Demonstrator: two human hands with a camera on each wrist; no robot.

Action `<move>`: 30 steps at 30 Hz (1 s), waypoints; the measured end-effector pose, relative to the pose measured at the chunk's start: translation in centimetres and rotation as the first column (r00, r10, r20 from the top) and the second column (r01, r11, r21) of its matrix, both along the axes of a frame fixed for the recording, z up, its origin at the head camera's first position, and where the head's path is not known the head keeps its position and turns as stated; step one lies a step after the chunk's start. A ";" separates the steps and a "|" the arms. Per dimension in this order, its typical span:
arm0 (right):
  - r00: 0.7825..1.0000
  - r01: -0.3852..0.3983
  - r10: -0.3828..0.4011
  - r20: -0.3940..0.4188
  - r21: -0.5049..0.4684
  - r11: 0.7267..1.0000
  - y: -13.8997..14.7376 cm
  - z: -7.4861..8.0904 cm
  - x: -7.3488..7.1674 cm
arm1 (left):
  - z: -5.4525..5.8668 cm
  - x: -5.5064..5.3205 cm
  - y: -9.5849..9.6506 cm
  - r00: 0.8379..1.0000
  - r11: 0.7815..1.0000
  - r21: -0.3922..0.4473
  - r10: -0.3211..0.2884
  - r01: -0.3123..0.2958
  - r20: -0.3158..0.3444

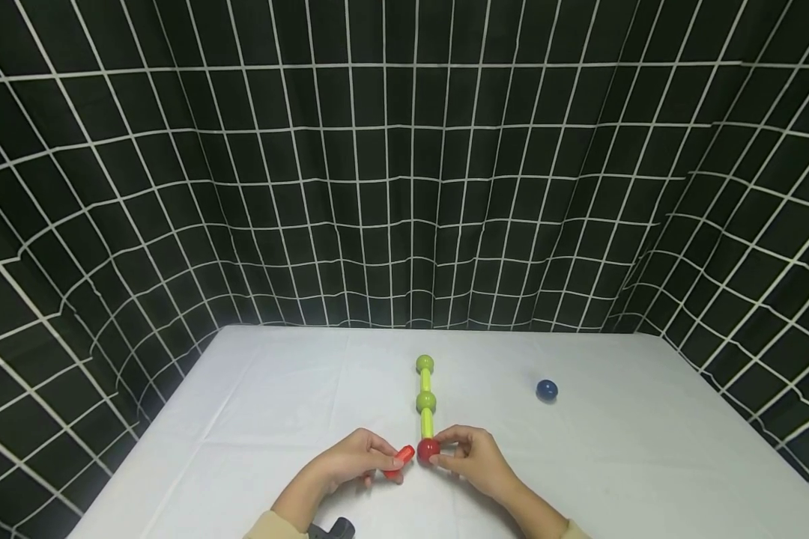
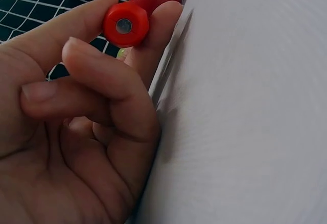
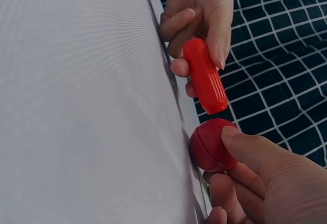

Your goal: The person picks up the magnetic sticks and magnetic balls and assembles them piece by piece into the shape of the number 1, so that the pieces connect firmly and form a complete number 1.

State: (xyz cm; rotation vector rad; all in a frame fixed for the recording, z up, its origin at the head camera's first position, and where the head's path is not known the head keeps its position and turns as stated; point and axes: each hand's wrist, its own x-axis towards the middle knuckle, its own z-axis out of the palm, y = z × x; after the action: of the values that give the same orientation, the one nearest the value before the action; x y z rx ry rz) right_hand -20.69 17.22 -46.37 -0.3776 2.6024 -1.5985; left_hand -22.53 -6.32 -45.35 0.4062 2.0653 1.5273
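Observation:
My left hand (image 1: 357, 458) pinches an orange-red magnetic rod (image 3: 205, 78) between thumb and fingertips. In the left wrist view, a round metal disc shows in the rod's near end. My right hand (image 1: 477, 458) holds a red ball (image 3: 205, 143) with its thumb and fingers. A small gap lies between the rod's far end and the ball in the right wrist view. From the red ball a straight chain runs away across the table: a yellow-green rod (image 1: 427, 424), a green ball (image 1: 426, 402), another yellow-green rod (image 1: 425, 380) and a second green ball (image 1: 425, 364).
A dark blue ball (image 1: 547, 390) lies apart on the right of the white-covered table (image 1: 276, 389). Black curtains (image 1: 391, 202) with a white grid surround the table's back and sides. A dark object (image 1: 339, 529) shows at the bottom edge beside the left wrist.

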 end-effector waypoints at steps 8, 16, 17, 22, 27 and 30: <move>1.000 -0.008 0.008 -0.001 -0.009 1.000 0.0 0.0 0.1 | 0.0 0.2 0.3 1.000 1.000 0.000 -0.006 0.006 -0.001; 1.000 0.000 0.000 -0.021 -0.002 1.000 -0.1 0.0 0.1 | 0.1 0.3 0.7 1.000 1.000 -0.017 -0.002 0.001 -0.020; 1.000 0.003 -0.003 -0.023 0.000 1.000 -0.1 0.1 0.1 | 0.1 0.3 0.7 1.000 1.000 -0.022 0.001 -0.001 -0.023; 1.000 0.006 -0.006 -0.023 0.000 1.000 -0.1 0.2 0.2 | 0.1 0.4 0.8 1.000 0.999 -0.029 0.013 -0.013 -0.022; 1.000 0.002 -0.003 -0.017 -0.010 1.000 -0.1 0.2 0.2 | 0.1 0.5 0.8 0.999 0.999 -0.029 0.014 -0.015 -0.033; 1.000 -0.005 0.005 -0.010 -0.009 1.000 -0.1 0.1 0.2 | 0.1 0.7 1.0 0.997 0.998 -0.055 0.035 -0.039 -0.064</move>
State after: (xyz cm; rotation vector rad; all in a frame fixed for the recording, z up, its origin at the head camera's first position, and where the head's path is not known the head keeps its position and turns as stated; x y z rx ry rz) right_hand -20.44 17.16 -46.24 -0.3936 2.6001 -1.6121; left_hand -21.88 -5.34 -45.20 0.4013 2.1704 1.4913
